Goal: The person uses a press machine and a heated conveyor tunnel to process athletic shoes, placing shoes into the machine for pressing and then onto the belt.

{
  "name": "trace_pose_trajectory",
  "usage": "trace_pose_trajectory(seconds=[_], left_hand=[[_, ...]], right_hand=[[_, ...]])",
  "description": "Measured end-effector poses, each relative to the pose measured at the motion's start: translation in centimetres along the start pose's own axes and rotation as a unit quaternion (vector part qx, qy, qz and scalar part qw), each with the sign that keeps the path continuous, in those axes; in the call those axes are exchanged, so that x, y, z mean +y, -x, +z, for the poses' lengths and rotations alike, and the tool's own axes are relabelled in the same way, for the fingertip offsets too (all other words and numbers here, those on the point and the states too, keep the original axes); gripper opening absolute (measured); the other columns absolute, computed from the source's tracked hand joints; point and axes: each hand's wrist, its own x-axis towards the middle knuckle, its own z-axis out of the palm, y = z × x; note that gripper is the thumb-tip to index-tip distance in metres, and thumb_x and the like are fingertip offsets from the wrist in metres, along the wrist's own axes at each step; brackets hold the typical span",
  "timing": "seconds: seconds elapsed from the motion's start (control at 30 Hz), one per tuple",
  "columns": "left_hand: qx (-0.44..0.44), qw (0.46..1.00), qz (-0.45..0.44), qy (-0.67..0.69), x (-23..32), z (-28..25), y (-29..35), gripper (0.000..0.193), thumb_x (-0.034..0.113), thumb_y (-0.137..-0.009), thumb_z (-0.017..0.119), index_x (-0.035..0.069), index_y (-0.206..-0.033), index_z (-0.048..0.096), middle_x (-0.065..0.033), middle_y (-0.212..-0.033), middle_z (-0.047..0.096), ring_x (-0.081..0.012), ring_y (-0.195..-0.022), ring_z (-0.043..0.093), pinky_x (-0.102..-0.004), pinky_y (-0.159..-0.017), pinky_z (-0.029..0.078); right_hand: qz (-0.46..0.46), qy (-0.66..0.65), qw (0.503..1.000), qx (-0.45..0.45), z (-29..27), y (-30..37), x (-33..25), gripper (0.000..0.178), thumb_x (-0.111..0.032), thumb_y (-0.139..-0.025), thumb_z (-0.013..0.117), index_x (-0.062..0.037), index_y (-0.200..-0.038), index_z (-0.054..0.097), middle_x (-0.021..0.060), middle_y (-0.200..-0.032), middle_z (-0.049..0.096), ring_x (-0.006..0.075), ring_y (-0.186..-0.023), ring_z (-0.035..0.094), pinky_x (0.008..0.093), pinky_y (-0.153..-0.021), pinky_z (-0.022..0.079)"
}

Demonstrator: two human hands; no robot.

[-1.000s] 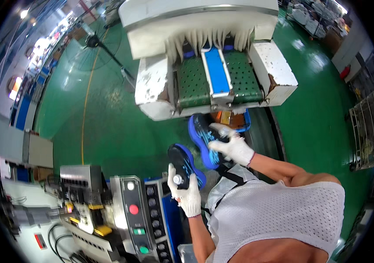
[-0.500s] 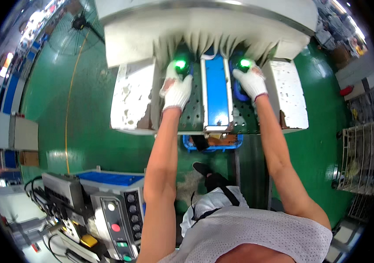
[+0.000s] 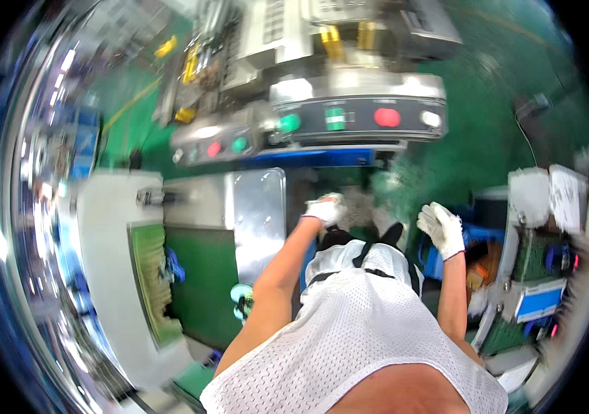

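Observation:
My right hand (image 3: 441, 229), in a white knit glove, is held out with its fingers stretched and nothing in it. It is nearest a blue crate (image 3: 477, 233) on the floor. My left hand (image 3: 325, 208), also gloved, hangs in front of my body; its fingers are blurred and partly hidden. Ahead stands a machine with a control panel (image 3: 356, 119) bearing green, red and white buttons. Apart from both hands, two dark blue things, one far (image 3: 555, 258) and one near (image 3: 537, 327), sit at the right on a green perforated bed, with red light spots by them.
A metal plate (image 3: 260, 214) lies left of my left arm. Further left stands a pale machine housing (image 3: 105, 255) with a strip-curtained opening over a green belt (image 3: 201, 290). A blue-topped divider (image 3: 541, 301) splits the perforated bed at the right.
My hands have come away from the two blue things under the strip curtain. The view has swung left, bringing the button panel ahead and the bed to the right.

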Motion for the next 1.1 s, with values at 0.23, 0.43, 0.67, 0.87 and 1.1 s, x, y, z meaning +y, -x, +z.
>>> trace_pose_trajectory(seconds=[0.23, 0.43, 0.67, 0.87, 1.1], left_hand=[[0.452, 0.738, -0.473, 0.169, -31.1, -3.4, 30.7, 0.04, 0.031, -0.095, 0.067, 0.003, -0.124, 0.064, -0.021, -0.116, 0.073, -0.0377, -0.107, 0.07, -0.0465, -0.095, 0.054], [0.419, 0.678, -0.573, 0.19, -36.9, -1.5, 40.8, 0.053, 0.023, -0.092, 0.071, 0.009, -0.141, 0.057, -0.0194, -0.143, 0.059, -0.0347, -0.133, 0.057, -0.0532, -0.108, 0.046], [0.557, 0.596, -0.559, 0.147, -53.2, -8.1, 56.2, 0.062, 0.032, -0.092, 0.069, 0.009, -0.147, 0.052, -0.0215, -0.142, 0.059, -0.0407, -0.131, 0.057, -0.0521, -0.108, 0.046], [0.396, 0.61, -0.678, 0.11, -57.2, -4.5, 54.4, 0.061, 0.043, -0.09, 0.071, 0.009, -0.138, 0.055, -0.0225, -0.129, 0.064, -0.0429, -0.114, 0.065, -0.0523, -0.093, 0.053], [0.348, 0.724, -0.584, 0.116, -45.3, -3.4, 46.8, 0.053, 0.046, -0.084, 0.074, 0.009, -0.119, 0.061, -0.0201, -0.107, 0.069, -0.0371, -0.105, 0.068, -0.0575, -0.088, 0.05]], right_hand=[[0.032, 0.256, 0.966, -0.002, 10.7, -6.1, 7.4, 0.042, -0.024, -0.1, 0.069, -0.0032, -0.135, 0.058, 0.0115, -0.107, 0.07, 0.0268, -0.092, 0.069, 0.045, -0.078, 0.058], [0.027, 0.608, 0.793, 0.009, 16.6, -7.0, 12.3, 0.038, -0.025, -0.094, 0.071, -0.0051, -0.127, 0.068, 0.0055, -0.093, 0.07, 0.0188, -0.077, 0.066, 0.0373, -0.063, 0.056], [0.03, 0.85, 0.526, -0.018, 24.7, -3.1, 12.3, 0.053, -0.038, -0.089, 0.075, -0.0043, -0.13, 0.07, 0.0175, -0.124, 0.072, 0.0264, -0.112, 0.07, 0.0364, -0.093, 0.057], [0.042, 0.925, 0.377, -0.035, 38.1, -1.6, 18.0, 0.065, -0.051, -0.088, 0.07, -0.0062, -0.135, 0.066, 0.0188, -0.132, 0.068, 0.0339, -0.121, 0.065, 0.0415, -0.104, 0.051], [-0.146, 0.854, 0.397, -0.301, 40.7, -2.6, 22.6, 0.039, -0.031, -0.097, 0.065, -0.0034, -0.124, 0.07, 0.017, -0.125, 0.071, 0.0315, -0.121, 0.065, 0.0403, -0.104, 0.05]])
